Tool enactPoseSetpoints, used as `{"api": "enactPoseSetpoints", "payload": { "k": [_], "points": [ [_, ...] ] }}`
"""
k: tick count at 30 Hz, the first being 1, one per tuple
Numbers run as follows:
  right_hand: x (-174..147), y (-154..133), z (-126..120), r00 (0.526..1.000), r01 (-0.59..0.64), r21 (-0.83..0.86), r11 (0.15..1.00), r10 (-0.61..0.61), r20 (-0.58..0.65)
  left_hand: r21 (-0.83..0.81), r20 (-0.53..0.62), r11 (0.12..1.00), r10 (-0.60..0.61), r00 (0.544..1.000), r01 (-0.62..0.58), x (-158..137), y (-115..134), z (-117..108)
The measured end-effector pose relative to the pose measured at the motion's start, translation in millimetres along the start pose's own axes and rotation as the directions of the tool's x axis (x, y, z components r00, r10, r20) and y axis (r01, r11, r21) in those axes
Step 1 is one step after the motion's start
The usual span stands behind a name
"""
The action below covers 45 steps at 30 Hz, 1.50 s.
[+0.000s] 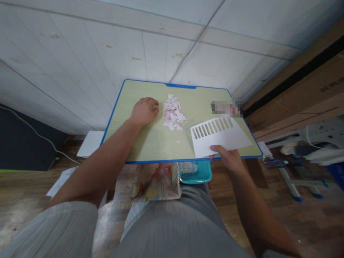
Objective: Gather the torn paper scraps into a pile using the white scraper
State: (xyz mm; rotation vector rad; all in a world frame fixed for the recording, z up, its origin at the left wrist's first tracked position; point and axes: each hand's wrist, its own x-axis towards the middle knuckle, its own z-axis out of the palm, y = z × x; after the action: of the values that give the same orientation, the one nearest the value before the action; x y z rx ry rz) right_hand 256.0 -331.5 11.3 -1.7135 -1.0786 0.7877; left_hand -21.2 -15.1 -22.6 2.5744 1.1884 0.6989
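My left hand (145,110) is over the left part of a small pale-green table (146,145), its fingers curled in. Whatever they may hold is hidden. Just right of it lies a loose pile of small torn-looking paper pieces (174,114), white with pink and purplish marks. My right hand (227,157) pinches the near edge of a white card (215,140) at the table's front right, thumb on top. A row of rounded slots runs along the card's far side. Beside its left edge, a clear plastic piece (189,130) is faintly visible.
A blurred-out item (227,108) lies at the table's back right. Below the front edge are a teal plastic basket (197,177) and a patterned bag or cloth (158,182). Cardboard boxes (301,96) stand on the right; a white panelled wall (113,53) rises behind.
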Motion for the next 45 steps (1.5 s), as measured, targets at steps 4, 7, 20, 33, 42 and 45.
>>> {"api": "enactPoseSetpoints", "payload": {
  "k": [4,7,20,33,42,45],
  "points": [
    [0,3,-2,0.999,0.022,-0.007,1.0,-0.022,-0.037,0.027,-0.007,1.0,0.001,1.0,-0.001,0,1,1],
    [2,3,2,0.994,0.055,-0.021,0.998,-0.057,-0.092,0.029,-0.009,1.0,-0.004,1.0,0.004,0,3,1],
    [59,-28,84,0.99,0.143,-0.065,0.988,-0.144,-0.007,0.004,0.001,1.0,-0.017,1.0,0.017,1,5,0],
    [39,-21,71,0.998,0.058,-0.123,0.991,-0.061,-0.018,0.002,-0.006,0.999,-0.032,0.999,0.032,3,5,1],
    [33,-17,73,0.993,0.096,-0.122,0.988,-0.104,-0.059,0.066,0.002,0.998,-0.02,1.0,0.02,3,6,2],
    [37,-18,78,0.99,0.12,-0.133,0.984,-0.128,-0.054,0.062,-0.005,0.998,-0.019,1.0,0.019,3,5,2]
  ]
}}
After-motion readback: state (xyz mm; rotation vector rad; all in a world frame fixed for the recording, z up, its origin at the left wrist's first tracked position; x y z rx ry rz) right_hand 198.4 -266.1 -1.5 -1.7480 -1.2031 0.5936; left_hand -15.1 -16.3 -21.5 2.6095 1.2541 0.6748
